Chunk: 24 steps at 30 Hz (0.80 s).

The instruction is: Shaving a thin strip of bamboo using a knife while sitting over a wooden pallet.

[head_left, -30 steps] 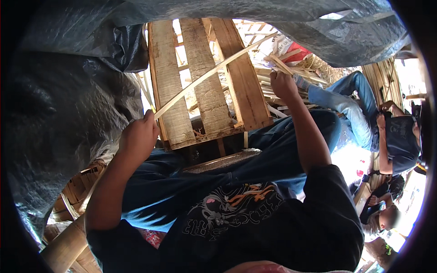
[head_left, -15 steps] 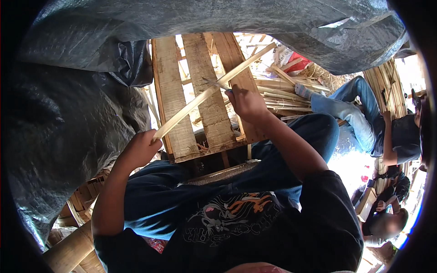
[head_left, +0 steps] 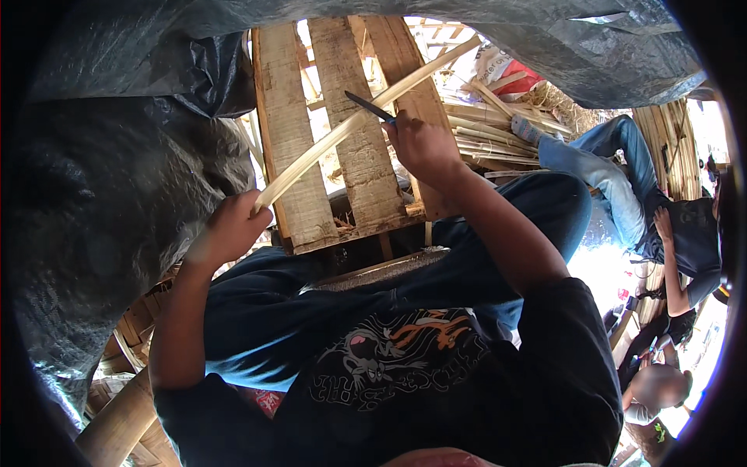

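A long pale strip, probably split bamboo [head_left: 315, 150], slants across the wooden slatted bench [head_left: 282, 86] from lower left to upper right. Its near end is gripped in my left hand [head_left: 233, 226], fingers closed round it just off the bench's left corner. My right hand [head_left: 424, 148] is wrapped round the handle of a knife [head_left: 366, 104]; the handle is mostly hidden, with a bit of blue showing. The dark blade points up and left, lying across the strip near its middle. Whether the edge bites into the strip I cannot tell.
Dark plastic sheeting [head_left: 117, 179] hangs at the left and overhead. Split strips [head_left: 490, 140] lie piled right of the bench, by a red and white sack [head_left: 517, 82]. At the right sits a person in jeans [head_left: 599, 171]; another person [head_left: 654, 381] is lower down. A thick pole [head_left: 117, 420] stands lower left.
The bench and strip appear higher in the picture, as the view has shifted. The knife blade has turned and shows darker. Both hands keep their grips.
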Each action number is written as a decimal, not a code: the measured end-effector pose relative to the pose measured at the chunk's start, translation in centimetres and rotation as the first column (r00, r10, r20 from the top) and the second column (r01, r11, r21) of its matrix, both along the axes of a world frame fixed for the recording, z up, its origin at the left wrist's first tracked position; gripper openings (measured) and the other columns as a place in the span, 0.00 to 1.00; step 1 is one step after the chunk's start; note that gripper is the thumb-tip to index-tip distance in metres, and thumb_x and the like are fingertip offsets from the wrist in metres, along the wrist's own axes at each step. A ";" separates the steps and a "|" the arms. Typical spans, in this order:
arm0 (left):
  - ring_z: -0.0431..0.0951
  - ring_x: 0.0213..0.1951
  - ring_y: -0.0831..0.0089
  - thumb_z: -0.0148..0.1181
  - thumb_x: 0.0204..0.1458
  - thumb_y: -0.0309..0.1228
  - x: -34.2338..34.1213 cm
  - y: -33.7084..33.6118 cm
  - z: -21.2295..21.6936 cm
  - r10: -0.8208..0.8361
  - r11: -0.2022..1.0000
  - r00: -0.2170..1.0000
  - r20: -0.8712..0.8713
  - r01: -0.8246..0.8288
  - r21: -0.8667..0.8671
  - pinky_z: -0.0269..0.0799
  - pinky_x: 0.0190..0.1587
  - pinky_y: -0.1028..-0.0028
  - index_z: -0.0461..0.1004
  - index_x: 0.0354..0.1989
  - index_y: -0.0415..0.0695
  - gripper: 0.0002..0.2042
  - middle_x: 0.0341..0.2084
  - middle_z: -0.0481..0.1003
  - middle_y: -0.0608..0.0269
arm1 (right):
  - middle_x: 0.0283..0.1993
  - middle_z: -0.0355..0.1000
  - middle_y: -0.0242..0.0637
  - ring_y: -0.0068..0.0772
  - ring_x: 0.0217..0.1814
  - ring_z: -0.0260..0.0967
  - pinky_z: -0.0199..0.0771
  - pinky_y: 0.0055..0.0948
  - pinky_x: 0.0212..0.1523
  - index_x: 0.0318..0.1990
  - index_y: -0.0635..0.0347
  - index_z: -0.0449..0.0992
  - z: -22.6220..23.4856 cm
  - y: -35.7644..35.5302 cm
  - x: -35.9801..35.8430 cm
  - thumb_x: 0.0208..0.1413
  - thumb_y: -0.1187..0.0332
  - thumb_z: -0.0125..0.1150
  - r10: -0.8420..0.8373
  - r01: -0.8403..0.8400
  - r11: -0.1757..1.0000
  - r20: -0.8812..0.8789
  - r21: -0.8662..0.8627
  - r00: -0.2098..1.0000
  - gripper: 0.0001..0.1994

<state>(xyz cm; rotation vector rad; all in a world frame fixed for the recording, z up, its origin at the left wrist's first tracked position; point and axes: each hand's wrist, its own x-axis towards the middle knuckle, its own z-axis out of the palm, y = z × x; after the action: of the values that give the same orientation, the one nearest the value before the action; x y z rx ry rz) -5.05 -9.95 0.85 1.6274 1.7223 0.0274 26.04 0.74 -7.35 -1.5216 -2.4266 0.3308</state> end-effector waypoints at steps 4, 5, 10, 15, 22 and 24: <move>0.75 0.29 0.44 0.52 0.53 0.34 -0.1 -0.2 -0.1 -0.004 1.000 1.000 -0.002 0.004 0.010 0.68 0.33 0.55 0.71 0.35 0.33 0.13 0.23 0.74 0.40 | 0.22 0.74 0.48 0.54 0.23 0.74 0.75 0.47 0.22 0.35 0.63 0.68 0.1 0.1 -0.2 0.66 0.57 0.45 -0.020 0.022 0.997 0.041 -0.070 0.999 0.17; 0.75 0.29 0.44 0.52 0.53 0.34 -0.1 -0.1 -0.2 -0.005 1.000 1.000 -0.002 0.005 0.006 0.68 0.33 0.55 0.71 0.35 0.33 0.13 0.23 0.74 0.40 | 0.22 0.74 0.48 0.54 0.23 0.74 0.75 0.47 0.22 0.35 0.63 0.68 -0.1 0.2 -0.2 0.66 0.57 0.45 -0.020 0.023 0.997 0.041 -0.073 0.999 0.17; 0.75 0.28 0.45 0.51 0.53 0.33 -0.1 -0.2 0.1 0.034 0.998 0.999 0.041 -0.032 -0.051 0.68 0.32 0.56 0.71 0.36 0.35 0.12 0.23 0.73 0.41 | 0.23 0.75 0.50 0.54 0.25 0.76 0.77 0.46 0.25 0.36 0.63 0.70 -0.7 2.9 2.3 0.66 0.53 0.43 -0.184 0.201 0.972 0.135 -0.125 0.974 0.20; 0.75 0.29 0.45 0.51 0.53 0.32 -0.1 -0.5 0.1 0.016 1.000 1.000 0.005 -0.016 -0.021 0.68 0.33 0.57 0.71 0.37 0.35 0.11 0.24 0.74 0.41 | 0.17 0.70 0.48 0.51 0.17 0.71 0.68 0.43 0.14 0.32 0.62 0.68 -2.9 2.9 4.0 0.65 0.58 0.48 -0.051 0.052 0.990 -0.008 0.129 0.999 0.16; 0.76 0.29 0.48 0.51 0.53 0.32 0.0 -0.6 0.0 0.003 1.000 1.000 -0.011 -0.003 0.015 0.68 0.33 0.57 0.72 0.37 0.35 0.12 0.24 0.74 0.42 | 0.11 0.59 0.38 0.44 0.08 0.58 0.60 0.41 0.09 0.28 0.60 0.64 -3.2 2.5 2.3 0.62 0.62 0.56 0.163 -0.115 0.776 -0.021 0.620 0.986 0.14; 0.76 0.28 0.49 0.50 0.53 0.32 0.3 -0.3 0.3 0.018 1.000 1.000 0.002 -0.018 -0.001 0.68 0.33 0.58 0.71 0.37 0.35 0.12 0.24 0.74 0.42 | 0.13 0.64 0.42 0.46 0.11 0.64 0.64 0.42 0.11 0.29 0.61 0.66 -2.9 2.1 2.1 0.63 0.60 0.53 0.081 -0.085 0.865 0.029 0.494 0.996 0.15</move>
<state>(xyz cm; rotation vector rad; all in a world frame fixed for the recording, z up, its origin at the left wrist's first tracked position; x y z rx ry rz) -4.70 -10.28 1.13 1.6112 1.7355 0.0368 28.16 2.82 -10.23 -1.1896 -2.3353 -0.2724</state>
